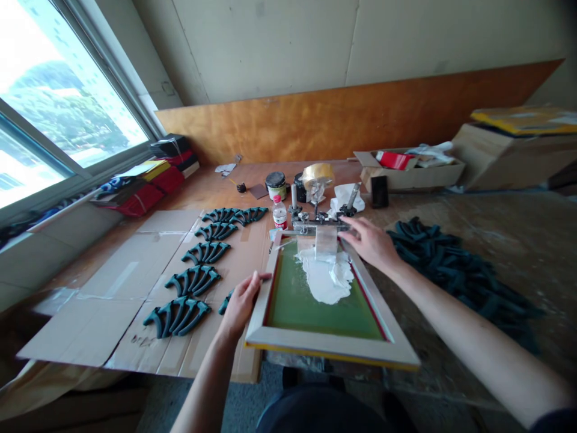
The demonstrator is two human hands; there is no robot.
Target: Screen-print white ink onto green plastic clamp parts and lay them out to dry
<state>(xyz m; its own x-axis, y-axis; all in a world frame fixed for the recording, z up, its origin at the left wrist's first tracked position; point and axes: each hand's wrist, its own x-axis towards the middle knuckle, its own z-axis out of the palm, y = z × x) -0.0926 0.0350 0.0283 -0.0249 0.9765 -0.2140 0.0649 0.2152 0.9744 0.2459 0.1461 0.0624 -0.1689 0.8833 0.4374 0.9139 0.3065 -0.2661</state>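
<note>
**Framed screen at clamp, both hands in contact**

The framed screen (331, 344) lies at the near edge of the tabletop (192, 195), its far end at a metal clamp (304, 225). White paste (325, 285) covers the middle and far part of its green mesh (288, 313). A pale block (326, 242) stands in the paste at the screen's far end.

The left hand (241, 304) is closed over the screen's left rail; the underside of the grip is hidden. The right hand (367, 237) is at the screen's far right corner, beside the clamp, thumb and fingers parted.

Left of the screen, flattened cardboard (97, 313) carries dark green curved pieces (178, 317) in fanned groups. One further piece is partly hidden behind the left hand. Right of the screen, similar pieces lie in a loose heap (451, 264).

Beyond the screen's far left corner stands a red-capped bottle (280, 215); farther beyond are a lidded tub (276, 185) and a tape roll (318, 174). An open carton (417, 179) sits beyond the screen to the right.
</note>
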